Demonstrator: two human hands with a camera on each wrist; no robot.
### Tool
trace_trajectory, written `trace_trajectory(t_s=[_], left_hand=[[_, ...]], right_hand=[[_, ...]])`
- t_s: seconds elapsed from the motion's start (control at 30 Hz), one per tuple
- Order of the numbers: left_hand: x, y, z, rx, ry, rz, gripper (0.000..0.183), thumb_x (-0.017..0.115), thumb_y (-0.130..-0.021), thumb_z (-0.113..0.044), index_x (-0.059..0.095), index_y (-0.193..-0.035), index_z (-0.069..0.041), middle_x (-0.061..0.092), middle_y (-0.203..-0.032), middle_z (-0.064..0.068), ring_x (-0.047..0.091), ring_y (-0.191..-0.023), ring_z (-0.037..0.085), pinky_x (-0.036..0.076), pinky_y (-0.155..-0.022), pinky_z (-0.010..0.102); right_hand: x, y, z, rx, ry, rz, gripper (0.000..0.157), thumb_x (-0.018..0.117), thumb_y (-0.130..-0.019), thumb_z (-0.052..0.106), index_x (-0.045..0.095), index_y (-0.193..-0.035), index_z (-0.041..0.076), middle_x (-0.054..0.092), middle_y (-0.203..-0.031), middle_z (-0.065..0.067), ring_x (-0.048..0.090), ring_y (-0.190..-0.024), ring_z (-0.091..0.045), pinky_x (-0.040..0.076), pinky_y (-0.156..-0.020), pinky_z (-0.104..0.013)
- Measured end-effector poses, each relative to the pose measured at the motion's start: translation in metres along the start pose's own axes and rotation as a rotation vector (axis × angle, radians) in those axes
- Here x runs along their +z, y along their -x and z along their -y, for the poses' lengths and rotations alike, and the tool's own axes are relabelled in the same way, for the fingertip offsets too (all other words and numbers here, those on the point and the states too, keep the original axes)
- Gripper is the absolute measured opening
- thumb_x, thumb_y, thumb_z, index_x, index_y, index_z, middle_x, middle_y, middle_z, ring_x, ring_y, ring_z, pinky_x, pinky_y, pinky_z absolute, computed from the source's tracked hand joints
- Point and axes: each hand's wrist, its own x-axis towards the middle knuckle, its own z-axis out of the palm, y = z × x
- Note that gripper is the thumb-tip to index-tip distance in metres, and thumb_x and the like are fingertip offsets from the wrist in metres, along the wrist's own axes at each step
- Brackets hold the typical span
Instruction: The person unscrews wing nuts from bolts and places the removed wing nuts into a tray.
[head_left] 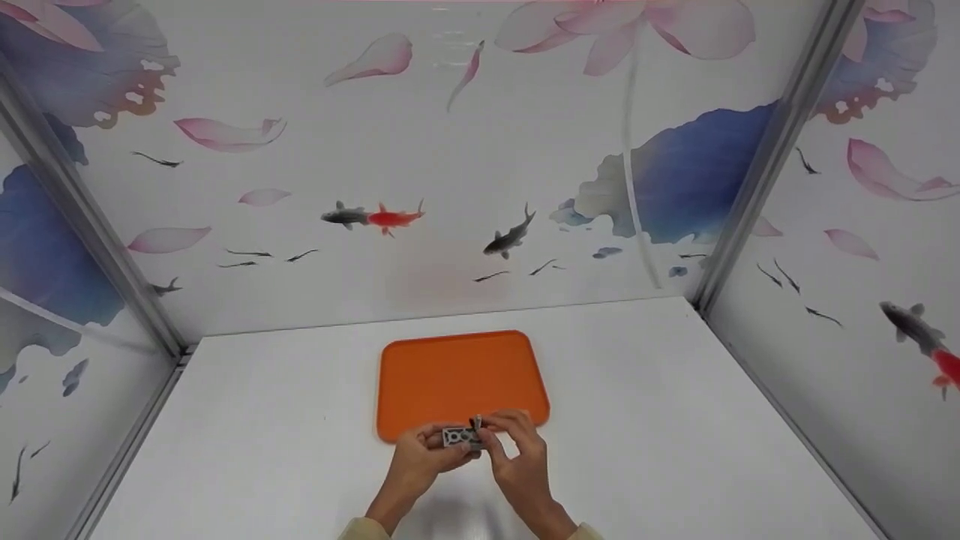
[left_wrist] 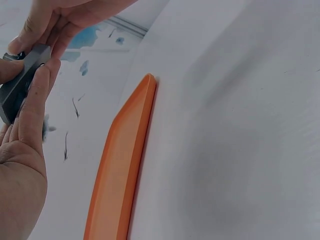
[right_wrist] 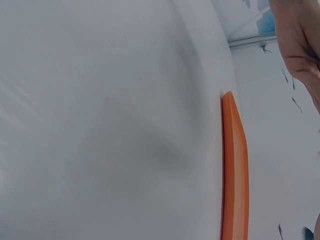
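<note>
Both hands hold up a small grey rectangular block (head_left: pixel 455 436) with round recesses in its face, over the near edge of an orange tray (head_left: pixel 457 382). My left hand (head_left: pixel 420 461) grips the block's left part between thumb and fingers. At its right end my right hand (head_left: pixel 523 459) pinches a small dark and silvery piece (head_left: pixel 476 424); whether that piece is joined to the block I cannot tell. In the left wrist view the block (left_wrist: pixel 22 82) appears edge-on, partly covered by fingers. The right wrist view shows only part of a hand (right_wrist: pixel 300 45), and the block is out of frame.
The tray lies flat on a white table (head_left: pixel 645 405). Printed panels (head_left: pixel 450 150) with fish and petals stand at the back and both sides, with metal posts (head_left: pixel 780 150) at the corners.
</note>
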Motion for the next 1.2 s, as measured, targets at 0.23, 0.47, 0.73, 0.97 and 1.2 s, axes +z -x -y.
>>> trace_trajectory(t_s=[0.23, 0.47, 0.73, 0.97, 1.2], left_hand=[[0.001, 0.001, 0.001, 0.000, -0.007, -0.003, 0.047, 0.077, -0.087, -0.008, 0.060, -0.126, 0.011, 0.074, -0.112, 0.018, 0.075, -0.099, 0.024, 0.064, -0.088, 0.034], [0.002, 0.000, 0.001, 0.026, -0.018, -0.007, 0.045, 0.076, -0.086, -0.005, 0.060, -0.125, 0.012, 0.074, -0.111, 0.020, 0.076, -0.097, 0.024, 0.064, -0.087, 0.033], [0.002, 0.001, 0.001, 0.010, -0.032, -0.020, 0.045, 0.077, -0.086, -0.006, 0.060, -0.124, 0.011, 0.074, -0.111, 0.019, 0.076, -0.097, 0.024, 0.065, -0.086, 0.033], [0.004, 0.001, 0.001, 0.010, -0.040, -0.023, 0.045, 0.077, -0.086, -0.006, 0.060, -0.124, 0.011, 0.074, -0.110, 0.018, 0.076, -0.097, 0.024, 0.065, -0.086, 0.033], [0.004, 0.001, 0.001, 0.013, -0.034, -0.012, 0.043, 0.077, -0.086, -0.005, 0.061, -0.123, 0.012, 0.074, -0.110, 0.019, 0.075, -0.098, 0.025, 0.065, -0.086, 0.034]], right_hand=[[-0.001, 0.002, -0.002, 0.016, -0.003, -0.014, 0.029, 0.076, -0.083, -0.003, 0.073, -0.106, 0.015, 0.069, -0.100, 0.001, 0.064, -0.091, -0.015, 0.059, -0.078, -0.021], [-0.001, -0.001, -0.003, 0.015, 0.018, -0.050, 0.028, 0.077, -0.082, -0.003, 0.071, -0.103, 0.015, 0.070, -0.095, 0.003, 0.064, -0.088, -0.015, 0.056, -0.076, -0.028], [-0.002, -0.003, -0.003, 0.011, 0.048, -0.068, 0.025, 0.078, -0.080, -0.005, 0.072, -0.097, 0.013, 0.068, -0.090, 0.000, 0.062, -0.087, -0.014, 0.059, -0.070, -0.022], [0.000, -0.001, -0.006, 0.000, 0.053, -0.066, 0.028, 0.076, -0.079, -0.008, 0.074, -0.098, 0.012, 0.069, -0.090, 0.000, 0.061, -0.086, -0.015, 0.056, -0.072, -0.016], [-0.003, -0.006, 0.016, 0.045, 0.008, -0.045, 0.021, 0.070, -0.083, -0.011, 0.076, -0.097, 0.004, 0.070, -0.091, -0.006, 0.062, -0.091, -0.017, 0.056, -0.080, -0.016]])
